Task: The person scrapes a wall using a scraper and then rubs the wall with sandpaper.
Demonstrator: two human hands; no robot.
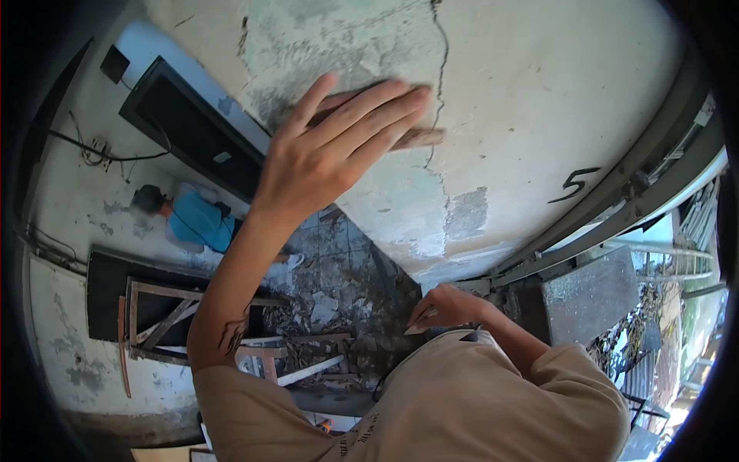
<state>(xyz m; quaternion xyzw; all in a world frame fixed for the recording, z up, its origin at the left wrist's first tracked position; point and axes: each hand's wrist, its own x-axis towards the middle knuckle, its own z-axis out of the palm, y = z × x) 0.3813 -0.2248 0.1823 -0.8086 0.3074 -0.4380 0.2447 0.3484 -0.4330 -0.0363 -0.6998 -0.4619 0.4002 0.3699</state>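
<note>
My left hand [323, 162] is raised against the cracked, peeling wall [508, 115]. Its fingers lie stretched over a flat brown piece [419, 138], pressing it to the plaster; whether this is sandpaper or thin wood I cannot tell. One end pokes out past the fingers, close to a long dark crack [443, 61]. Lower down, in front of my shirt, my right hand [446, 306] is closed with curled fingers. A small pale edge [416, 329] shows at its fingertips, too small to name.
Another person in a blue top [198, 219] is by the left wall, near a dark door [192, 123]. Broken wooden frames [165, 316] and debris [331, 300] litter the floor. A grey slab [591, 296] stands at right, below metal rails [616, 215]. Loose cables [108, 156] hang at left.
</note>
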